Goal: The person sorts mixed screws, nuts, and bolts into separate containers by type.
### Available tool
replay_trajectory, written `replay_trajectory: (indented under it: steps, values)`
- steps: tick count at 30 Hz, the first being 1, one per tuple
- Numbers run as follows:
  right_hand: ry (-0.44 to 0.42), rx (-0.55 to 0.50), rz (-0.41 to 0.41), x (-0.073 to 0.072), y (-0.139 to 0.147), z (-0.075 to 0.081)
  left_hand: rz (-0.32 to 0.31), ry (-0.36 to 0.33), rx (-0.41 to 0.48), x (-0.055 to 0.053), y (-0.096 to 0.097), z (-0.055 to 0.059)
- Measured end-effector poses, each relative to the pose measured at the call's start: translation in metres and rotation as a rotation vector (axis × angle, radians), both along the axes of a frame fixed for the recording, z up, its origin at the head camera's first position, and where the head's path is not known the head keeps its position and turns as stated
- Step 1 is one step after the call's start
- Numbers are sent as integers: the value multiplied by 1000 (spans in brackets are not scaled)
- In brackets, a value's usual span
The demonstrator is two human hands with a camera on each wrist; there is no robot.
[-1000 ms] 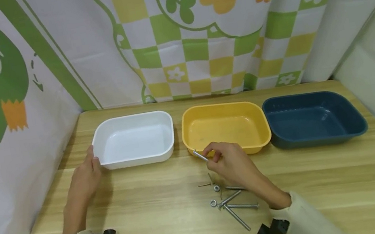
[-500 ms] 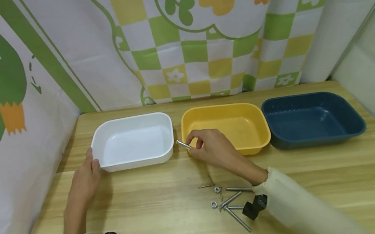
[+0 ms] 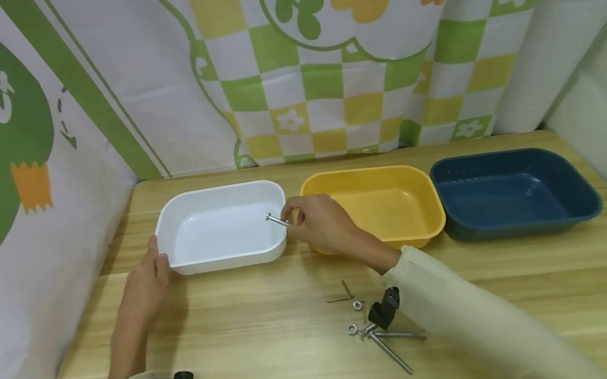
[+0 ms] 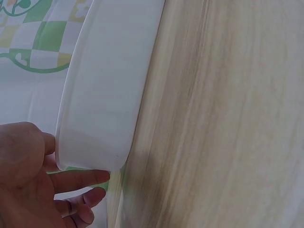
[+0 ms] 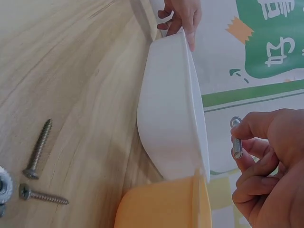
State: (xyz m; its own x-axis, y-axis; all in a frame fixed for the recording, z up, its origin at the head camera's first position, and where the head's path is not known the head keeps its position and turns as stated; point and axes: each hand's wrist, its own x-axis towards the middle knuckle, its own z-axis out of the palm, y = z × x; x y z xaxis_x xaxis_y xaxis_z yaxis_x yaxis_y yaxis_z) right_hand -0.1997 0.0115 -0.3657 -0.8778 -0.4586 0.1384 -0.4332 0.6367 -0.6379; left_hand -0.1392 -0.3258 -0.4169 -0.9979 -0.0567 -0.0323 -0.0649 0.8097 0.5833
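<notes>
A silver bolt is pinched between the thumb and fingers of my right hand. Its head points left, over the right part of the white bin. In the right wrist view the bolt shows beyond the rim of the white bin, apart from it. My left hand holds the left end of that bin, as the left wrist view also shows, with the thumb at the rim and a finger along the outer wall. My right hand is above the left side of the yellow bin.
A dark blue bin stands right of the yellow one. In front lie several bolts, nuts and small screws on the wooden table, partly under my right forearm. A patterned curtain hangs behind.
My right hand has carried the bolt leftward and away from me, from the yellow bin's front edge to over the white bin's right side. My left hand stays on the white bin.
</notes>
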Motion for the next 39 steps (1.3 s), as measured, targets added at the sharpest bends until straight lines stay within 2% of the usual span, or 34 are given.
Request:
replay_trajectory:
  steps: [7, 13, 17, 23, 30, 39]
  values:
    - [-21, 12, 13, -3, -21, 2, 2, 6, -7, 0, -2, 0]
    - [1, 75, -42, -2, -33, 0, -14, 3, -5, -3, 2, -3]
    - [7, 100, -61, -6, -40, -5, 1, -3, -9, -4, 4, -1]
    - [9, 161, -50, -10, -51, -13, 22, -8, -27, -3, 2, -1]
    - [37, 239, -54, -14, -64, -15, 21, 30, -5, -3, 2, -1]
    - [55, 265, -14, -12, -73, -20, 49, 12, -6, -2, -1, -3]
